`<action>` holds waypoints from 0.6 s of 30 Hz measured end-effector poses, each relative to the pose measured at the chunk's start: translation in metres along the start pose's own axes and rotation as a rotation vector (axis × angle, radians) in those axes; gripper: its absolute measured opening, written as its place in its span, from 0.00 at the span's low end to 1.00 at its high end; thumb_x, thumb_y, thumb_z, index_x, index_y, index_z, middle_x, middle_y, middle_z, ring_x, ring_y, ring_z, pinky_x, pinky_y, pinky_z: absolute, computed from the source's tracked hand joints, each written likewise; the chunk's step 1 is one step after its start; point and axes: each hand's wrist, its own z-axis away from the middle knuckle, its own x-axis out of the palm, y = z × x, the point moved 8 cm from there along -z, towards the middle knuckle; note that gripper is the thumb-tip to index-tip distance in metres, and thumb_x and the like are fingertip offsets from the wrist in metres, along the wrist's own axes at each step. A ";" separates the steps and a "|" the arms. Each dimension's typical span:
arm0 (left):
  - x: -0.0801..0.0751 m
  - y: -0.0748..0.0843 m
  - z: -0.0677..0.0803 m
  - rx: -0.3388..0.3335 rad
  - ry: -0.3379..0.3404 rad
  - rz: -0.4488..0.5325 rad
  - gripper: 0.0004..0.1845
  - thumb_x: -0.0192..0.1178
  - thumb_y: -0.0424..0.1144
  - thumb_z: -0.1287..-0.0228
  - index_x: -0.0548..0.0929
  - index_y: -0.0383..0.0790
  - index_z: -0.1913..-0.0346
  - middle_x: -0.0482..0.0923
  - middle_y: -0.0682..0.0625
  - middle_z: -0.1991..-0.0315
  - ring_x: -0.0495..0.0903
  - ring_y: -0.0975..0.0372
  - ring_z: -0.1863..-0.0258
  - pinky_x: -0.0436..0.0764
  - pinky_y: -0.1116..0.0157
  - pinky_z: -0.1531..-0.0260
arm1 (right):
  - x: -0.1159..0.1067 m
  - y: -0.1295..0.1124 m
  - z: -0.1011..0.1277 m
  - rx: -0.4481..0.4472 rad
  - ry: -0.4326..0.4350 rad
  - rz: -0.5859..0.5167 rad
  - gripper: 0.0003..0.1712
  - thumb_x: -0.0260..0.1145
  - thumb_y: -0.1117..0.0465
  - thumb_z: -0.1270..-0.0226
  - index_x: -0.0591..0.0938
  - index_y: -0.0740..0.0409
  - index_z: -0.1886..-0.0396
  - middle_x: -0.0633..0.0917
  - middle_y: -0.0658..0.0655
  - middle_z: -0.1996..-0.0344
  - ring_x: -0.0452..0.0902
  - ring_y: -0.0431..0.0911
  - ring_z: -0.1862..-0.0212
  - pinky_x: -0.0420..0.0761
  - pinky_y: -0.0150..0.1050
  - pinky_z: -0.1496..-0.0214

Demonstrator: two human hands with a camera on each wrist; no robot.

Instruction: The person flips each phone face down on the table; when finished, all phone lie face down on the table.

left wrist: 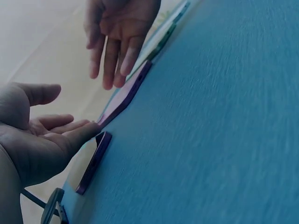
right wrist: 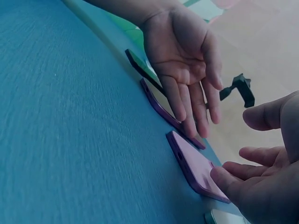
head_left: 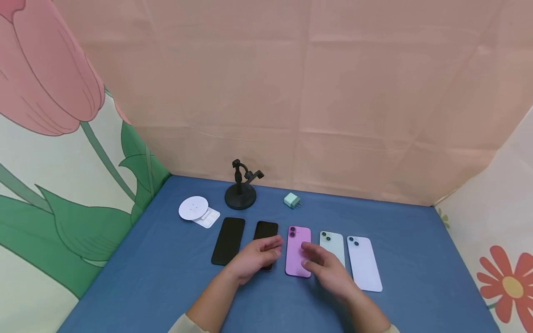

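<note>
Five... several phones lie in a row on a blue cloth. My left hand hovers over the second dark phone, partly hiding it, with loosely extended fingers. My right hand is held between the pink phone and the pale green phone, covering part of each. Its fingers are relaxed, and in the right wrist view nothing lies in that hand. The palms roughly face each other across the pink phone. At the left end lies a black phone; a white phone ends the row at right.
A black stand with a jointed arm is at the back. Left of it, a round white disc overlaps a small white card-like piece. A mint-green plug adapter sits near the back edge, before a fabric backdrop.
</note>
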 end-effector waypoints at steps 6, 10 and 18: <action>-0.011 0.003 0.004 0.035 0.030 -0.031 0.31 0.59 0.42 0.23 0.67 0.35 0.23 0.70 0.40 0.26 0.71 0.49 0.27 0.68 0.50 0.29 | 0.010 -0.005 -0.004 -0.027 -0.027 0.016 0.31 0.66 0.59 0.25 0.74 0.61 0.26 0.79 0.62 0.32 0.73 0.61 0.30 0.75 0.57 0.32; -0.021 0.004 0.008 0.040 0.078 -0.067 0.30 0.60 0.43 0.23 0.69 0.38 0.23 0.72 0.43 0.27 0.69 0.50 0.26 0.66 0.49 0.27 | 0.018 -0.011 -0.007 -0.050 -0.050 0.033 0.31 0.66 0.58 0.25 0.73 0.62 0.26 0.79 0.63 0.32 0.73 0.61 0.30 0.76 0.58 0.33; -0.039 0.002 0.015 0.029 0.111 -0.093 0.32 0.61 0.45 0.24 0.69 0.39 0.22 0.70 0.43 0.25 0.66 0.49 0.24 0.63 0.46 0.26 | 0.039 -0.020 -0.010 -0.084 -0.123 0.007 0.31 0.65 0.60 0.25 0.72 0.64 0.26 0.78 0.65 0.32 0.75 0.61 0.32 0.77 0.56 0.33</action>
